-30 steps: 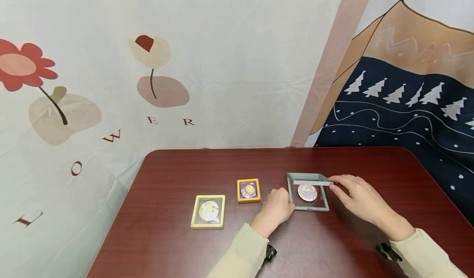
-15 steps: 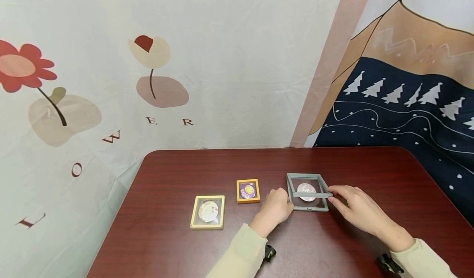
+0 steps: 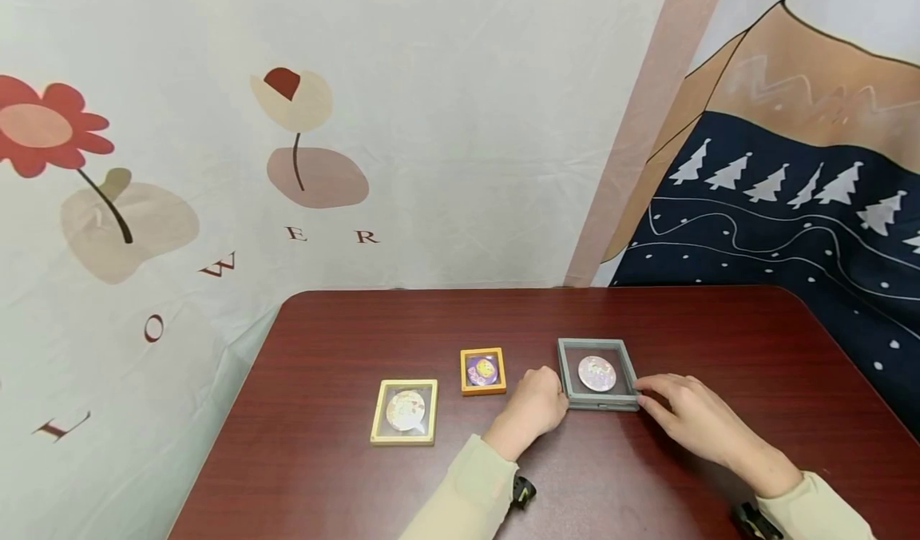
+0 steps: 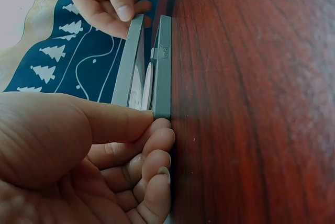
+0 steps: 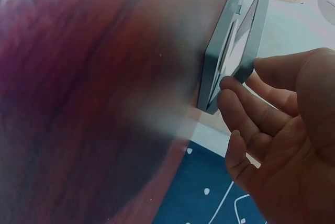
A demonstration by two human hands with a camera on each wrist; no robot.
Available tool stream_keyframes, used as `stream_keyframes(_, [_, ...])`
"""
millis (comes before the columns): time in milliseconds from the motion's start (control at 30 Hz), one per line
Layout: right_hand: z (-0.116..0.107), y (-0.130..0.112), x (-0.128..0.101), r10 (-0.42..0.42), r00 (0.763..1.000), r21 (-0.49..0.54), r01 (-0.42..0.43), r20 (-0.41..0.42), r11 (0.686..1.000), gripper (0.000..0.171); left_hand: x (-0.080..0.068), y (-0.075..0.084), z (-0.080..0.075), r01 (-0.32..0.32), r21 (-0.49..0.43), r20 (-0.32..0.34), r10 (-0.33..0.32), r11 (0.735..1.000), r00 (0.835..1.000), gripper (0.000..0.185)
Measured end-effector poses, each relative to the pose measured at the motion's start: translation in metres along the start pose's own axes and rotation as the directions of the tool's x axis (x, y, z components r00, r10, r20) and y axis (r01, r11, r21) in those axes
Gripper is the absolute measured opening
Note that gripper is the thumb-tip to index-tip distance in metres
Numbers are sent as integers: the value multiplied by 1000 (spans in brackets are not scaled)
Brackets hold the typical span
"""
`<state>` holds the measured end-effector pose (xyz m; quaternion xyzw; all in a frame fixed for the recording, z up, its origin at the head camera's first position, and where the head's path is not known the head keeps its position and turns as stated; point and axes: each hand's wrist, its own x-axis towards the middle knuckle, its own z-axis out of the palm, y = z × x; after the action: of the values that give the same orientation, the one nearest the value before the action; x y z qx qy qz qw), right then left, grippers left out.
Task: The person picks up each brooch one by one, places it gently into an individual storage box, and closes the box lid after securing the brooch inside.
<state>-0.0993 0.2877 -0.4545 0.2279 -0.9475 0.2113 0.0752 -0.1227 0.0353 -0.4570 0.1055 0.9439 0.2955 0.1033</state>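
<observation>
A grey hinged display case (image 3: 602,403) lies on the table, with a round pale, shiny badge (image 3: 596,374) inside. My left hand (image 3: 535,406) pinches the left side of the case's base (image 4: 164,77) between thumb and curled fingers. At the near right corner, my right hand (image 3: 700,422) pinches the lid (image 5: 257,28) between thumb and fingertips. Both wrist views show the lid lowered close to the base, a narrow wedge of gap still between them. The badge's edge is visible in that gap in the left wrist view.
Left of the grey case lie a small orange display case (image 3: 483,391) with a purple and yellow badge, and a pale yellow display case (image 3: 402,442) with a round whitish badge. A printed cloth (image 3: 460,125) hangs behind the dark red table (image 3: 345,324).
The right hand has brought the grey case's lid down toward the near side, from steeply raised to almost flat over the base. The left hand has stayed on the case's left edge.
</observation>
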Motion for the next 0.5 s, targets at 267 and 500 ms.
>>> stream_keyframes(267, [4, 2, -1, -43, 999, -19, 43, -18, 999, 20, -1, 2, 1, -14, 35, -2, 14, 999, 1000, 39])
stream_keyframes(500, [6, 6, -2, -116, 992, -36, 114, -45, 993, 19, -1, 4, -1, 8, 2, 58, -8, 1000, 998, 39])
